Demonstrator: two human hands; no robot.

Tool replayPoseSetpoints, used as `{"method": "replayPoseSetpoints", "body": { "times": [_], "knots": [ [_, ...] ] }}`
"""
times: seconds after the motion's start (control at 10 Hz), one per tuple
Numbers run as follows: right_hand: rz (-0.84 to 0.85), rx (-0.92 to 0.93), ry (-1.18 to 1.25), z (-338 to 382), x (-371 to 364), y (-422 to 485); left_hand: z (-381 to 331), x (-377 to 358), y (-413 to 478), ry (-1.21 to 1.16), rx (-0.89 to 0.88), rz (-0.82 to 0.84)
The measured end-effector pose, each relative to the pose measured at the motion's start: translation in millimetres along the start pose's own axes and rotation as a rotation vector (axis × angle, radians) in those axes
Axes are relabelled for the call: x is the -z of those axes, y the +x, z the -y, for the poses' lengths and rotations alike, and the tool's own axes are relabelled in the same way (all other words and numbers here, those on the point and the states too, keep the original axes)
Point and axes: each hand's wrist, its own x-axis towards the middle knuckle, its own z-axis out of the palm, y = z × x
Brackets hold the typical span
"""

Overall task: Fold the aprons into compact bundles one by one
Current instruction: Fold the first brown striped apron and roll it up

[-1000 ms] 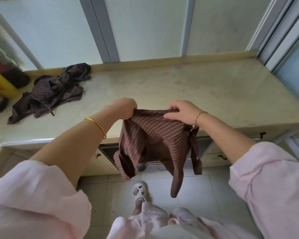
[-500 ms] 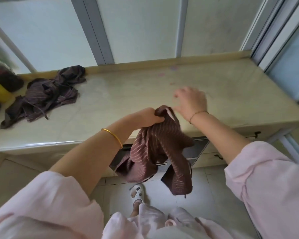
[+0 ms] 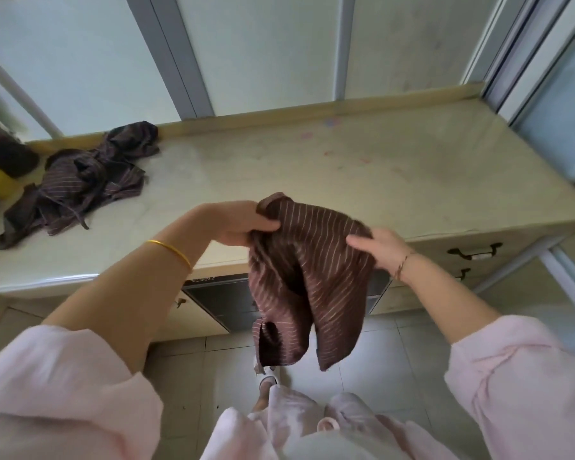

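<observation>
Two hands share one apron (image 3: 306, 280), held in the air over the near edge of the counter (image 3: 362, 167), and that is where trouble could start. My left hand (image 3: 243, 224) pinches the bunched top corner; my right hand (image 3: 375, 247) lies against the right side with fingers fairly straight, cupping more than gripping. Both folded tails hang loose toward the floor. If my left pinch slackens, I think the whole half-made fold would slide out and drop. If I fold again in mid-air, the layers may skew and give a lumpy bundle. Far left on the counter a second apron (image 3: 80, 184) lies crumpled, its ties loose and apt to tangle.
</observation>
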Motion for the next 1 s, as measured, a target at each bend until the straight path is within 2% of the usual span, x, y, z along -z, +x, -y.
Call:
{"method": "replayPoseSetpoints", "body": {
  "times": [0.1, 0.2, 0.3, 0.4, 0.5, 0.6, 0.7, 0.8, 0.9, 1.0],
  "knots": [
    [-0.37, 0.281, -0.411, 40.3, 21.0, 7.9, 2.8, 21.3, -1.7, 0.633, -0.043, -0.297],
    [-0.723, 0.584, -0.558, 45.5, 9.4, 2.6, 14.6, 16.5, 7.2, 0.831, -0.378, -0.808],
    [0.139, -0.026, -1.081, -4.1, -2.5, -9.1, 67.0, -0.4, 4.9, 1.031, 0.238, -0.144],
    [0.676, -0.513, -0.932, -24.1, 10.6, -8.7, 86.9, -4.3, -5.2, 0.685, 0.638, 0.266],
    [0.096, -0.128, -0.839, -0.5, 24.9, 17.4, 64.2, 10.4, 11.5, 0.731, 0.187, -0.327],
    [-0.466, 0.272, -0.447, 14.5, 16.5, 20.2, 49.5, 14.8, 17.0, 0.561, -0.232, -0.682],
    [0.104, -0.007, -0.931, -12.3, 8.0, 10.5, 70.9, -9.7, 9.8, 0.732, 0.154, -0.165],
    [0.832, -0.554, -1.007, -32.3, 20.1, 6.2, 82.7, -12.4, 7.0, 0.639, 0.479, 0.107],
    [0.225, -0.211, -0.601, -9.1, 43.6, 26.4, 56.5, 21.7, 16.2, 0.359, 0.112, -0.233],
    [-0.36, 0.159, -0.363, 15.8, 45.9, 35.2, 35.7, 34.8, 18.6, 0.366, -0.1, -0.475]
  ]
}}
